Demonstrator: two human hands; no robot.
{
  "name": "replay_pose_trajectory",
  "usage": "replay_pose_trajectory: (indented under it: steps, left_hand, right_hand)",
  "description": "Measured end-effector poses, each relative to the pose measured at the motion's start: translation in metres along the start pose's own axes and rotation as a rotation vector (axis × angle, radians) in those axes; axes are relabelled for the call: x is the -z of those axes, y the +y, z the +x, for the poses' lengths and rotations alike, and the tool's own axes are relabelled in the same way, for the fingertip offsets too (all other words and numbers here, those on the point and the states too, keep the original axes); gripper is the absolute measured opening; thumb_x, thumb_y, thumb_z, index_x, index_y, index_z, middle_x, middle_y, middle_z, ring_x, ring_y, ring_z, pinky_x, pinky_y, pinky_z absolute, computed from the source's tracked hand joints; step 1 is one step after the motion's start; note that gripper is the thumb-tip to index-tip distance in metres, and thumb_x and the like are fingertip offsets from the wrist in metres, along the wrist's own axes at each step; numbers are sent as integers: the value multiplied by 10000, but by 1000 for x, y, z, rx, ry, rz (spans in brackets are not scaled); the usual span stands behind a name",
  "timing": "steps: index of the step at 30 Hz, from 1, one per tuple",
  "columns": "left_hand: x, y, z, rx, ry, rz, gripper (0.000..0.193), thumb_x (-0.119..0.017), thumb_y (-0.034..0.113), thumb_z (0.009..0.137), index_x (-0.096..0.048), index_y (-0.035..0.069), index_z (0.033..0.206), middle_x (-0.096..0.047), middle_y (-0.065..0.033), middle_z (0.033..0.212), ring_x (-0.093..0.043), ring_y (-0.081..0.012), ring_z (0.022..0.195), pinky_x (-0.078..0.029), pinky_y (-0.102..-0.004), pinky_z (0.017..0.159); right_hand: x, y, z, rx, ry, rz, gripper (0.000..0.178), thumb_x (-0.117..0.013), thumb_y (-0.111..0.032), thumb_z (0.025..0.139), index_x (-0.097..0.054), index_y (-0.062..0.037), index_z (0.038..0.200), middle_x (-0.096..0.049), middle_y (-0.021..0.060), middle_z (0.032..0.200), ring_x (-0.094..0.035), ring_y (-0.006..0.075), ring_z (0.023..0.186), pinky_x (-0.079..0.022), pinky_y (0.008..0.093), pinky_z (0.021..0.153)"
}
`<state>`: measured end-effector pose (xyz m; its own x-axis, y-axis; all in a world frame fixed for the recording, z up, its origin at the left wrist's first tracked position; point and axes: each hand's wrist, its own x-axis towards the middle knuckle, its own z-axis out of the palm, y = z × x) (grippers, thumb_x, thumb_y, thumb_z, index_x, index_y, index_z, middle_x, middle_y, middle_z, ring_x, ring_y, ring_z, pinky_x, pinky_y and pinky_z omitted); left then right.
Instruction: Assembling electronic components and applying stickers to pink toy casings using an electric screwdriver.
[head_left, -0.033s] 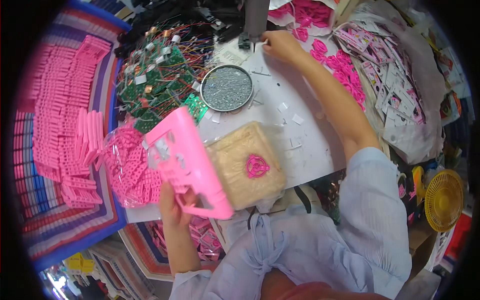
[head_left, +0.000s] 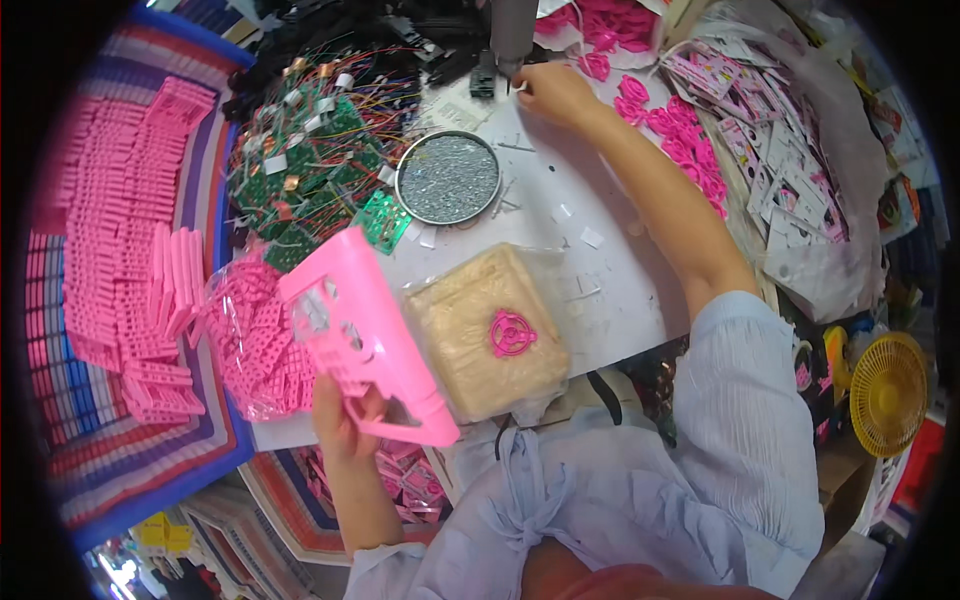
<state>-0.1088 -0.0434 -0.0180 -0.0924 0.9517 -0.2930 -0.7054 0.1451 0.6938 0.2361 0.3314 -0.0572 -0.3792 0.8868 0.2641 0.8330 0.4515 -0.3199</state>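
Note:
A pink plastic housing (head_left: 372,340) with cut-out openings is tilted up in my left hand (head_left: 343,415), whose fingers grip its lower edge. My right hand (head_left: 555,92) is at the far end of the table, its fingertips pinched beside the thin bit of an upright grey power screwdriver (head_left: 513,40). Whatever those fingers hold is too small to make out. Between my arms lies a beige pad wrapped in clear plastic (head_left: 470,365), with a pink ring-shaped part (head_left: 512,333) on it. Beyond the pad stands a round dish of small metal screws (head_left: 448,180).
Green circuit boards with wires (head_left: 310,170) are heaped left of the dish. A bag of pink grids (head_left: 262,345) and a blue-rimmed crate (head_left: 238,420) with stacked pink panels flank my left hand. Pink parts (head_left: 680,145) and printed cards (head_left: 790,170) lie rightward, near a yellow fan (head_left: 888,395).
The pink housing in my left hand has dropped slightly. My right hand's fingertips have come a little closer to the screwdriver bit. The whole view has shifted slightly.

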Motion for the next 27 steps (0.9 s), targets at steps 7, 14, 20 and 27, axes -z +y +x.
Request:
replay_pose_trajectory:
  steps: [7,14,20,27]
  left_hand:
    - [6,10,-30,-69,-70,144,470,-585,65,975,-407,17,1407,-613,-103,1069,-584,-147,798,-475,-230,615]
    - [-25,-19,-17,11,-13,159,445,-584,50,965,-429,34,1382,-586,-76,1007,-475,-105,668,-379,-230,563]
    - [-50,-32,-9,60,-24,178,436,-562,38,976,-406,38,1382,-570,-64,951,-456,-101,650,-371,-246,554]
    - [-60,-33,-13,87,-16,160,468,-549,23,974,-377,32,1409,-583,-73,988,-507,-117,686,-417,-258,594]
  right_hand:
    - [58,14,-91,67,-141,16,202,-640,-122,850,-693,-41,1027,-698,124,872,-661,301,773,-513,385,713]
    - [130,43,-187,-251,-49,-47,218,-647,-146,863,-704,-55,1053,-709,134,903,-677,288,798,-519,376,731]
    - [152,176,-188,-423,309,-421,344,-628,-194,836,-682,-122,1168,-696,149,1102,-638,364,1030,-520,465,865]
    - [179,288,-162,-444,50,-488,610,-699,-205,732,-602,-233,1334,-646,166,1262,-581,381,1158,-493,476,971]
